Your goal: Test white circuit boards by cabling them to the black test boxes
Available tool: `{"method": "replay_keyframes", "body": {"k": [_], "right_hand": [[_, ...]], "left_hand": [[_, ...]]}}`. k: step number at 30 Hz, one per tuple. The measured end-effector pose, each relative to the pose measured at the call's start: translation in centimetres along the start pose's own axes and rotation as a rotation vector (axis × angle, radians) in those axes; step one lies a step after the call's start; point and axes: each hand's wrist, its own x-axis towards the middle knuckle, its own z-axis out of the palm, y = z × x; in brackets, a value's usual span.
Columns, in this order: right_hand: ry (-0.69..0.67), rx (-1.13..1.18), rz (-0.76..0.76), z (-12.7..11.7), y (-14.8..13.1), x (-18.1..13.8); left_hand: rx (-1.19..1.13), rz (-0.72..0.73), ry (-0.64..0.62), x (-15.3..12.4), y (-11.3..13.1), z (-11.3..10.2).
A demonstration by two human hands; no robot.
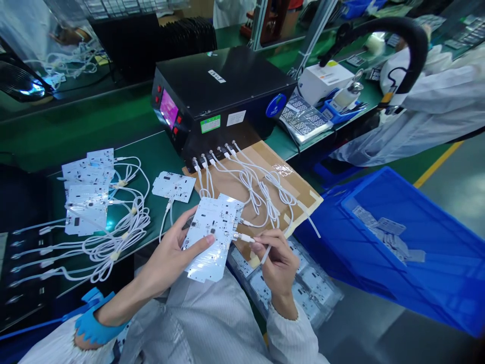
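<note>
Fingers (197, 242) of left hand (166, 258) clamped on board (212, 237) at lower centre; right hand (276, 263) pinched plug (244, 237) against board's right edge, cable (265, 202) looping back to tester (220, 96).

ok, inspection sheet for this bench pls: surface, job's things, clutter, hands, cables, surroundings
Surface: green bench, brown cardboard sheet at its edge.
Job's things: white board held in the left hand; plug at the board's edge.
Clutter: loose boards on the left, one mid-bench, bagged boards under the right hand.
Hands: left hand grips the board; right hand pinches the plug's cable.
Cables: white leads from the black box; a tangle on the left.
Surroundings: blue bin, a person in white.
</note>
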Motion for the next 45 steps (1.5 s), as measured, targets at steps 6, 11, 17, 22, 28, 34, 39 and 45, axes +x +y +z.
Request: {"method": "replay_keyframes", "body": {"k": [6, 11, 17, 22, 28, 34, 39, 45], "right_hand": [[0.040, 0.003, -0.048, 0.3, -0.3, 0.0], [0.049, 0.020, -0.045, 0.3, -0.1, -0.1], [0.005, 0.040, -0.053, 0.4, -0.2, 0.0], [-0.103, 0.030, -0.058, -0.5, 0.2, -0.1], [-0.192, -0.020, -0.031, -1.4, 0.0, 0.1], [-0.189, -0.063, -0.062, -1.5, -0.8, 0.4], [-0.179, -0.043, -0.045, -1.3, -1.0, 0.5], [-0.485, 0.189, 0.464, -3.9, -0.3, 1.4]], "left_hand": [[-0.034, 0.004, -0.003, -0.1, -0.2, 0.2], [-0.030, 0.014, 0.012, 0.0, -0.2, 0.2], [-0.016, -0.008, 0.014, -0.3, 0.2, 0.1], [0.007, -0.003, 0.015, -0.3, 0.1, -0.1], [0.074, 0.012, 0.040, -0.2, -0.2, -0.2], [0.140, 0.037, 0.022, -0.3, -0.2, 0.0], [0.158, 0.038, 0.031, -0.7, 0.3, 0.3], [0.315, 0.073, 0.027, -0.6, 0.5, -0.4]]}}
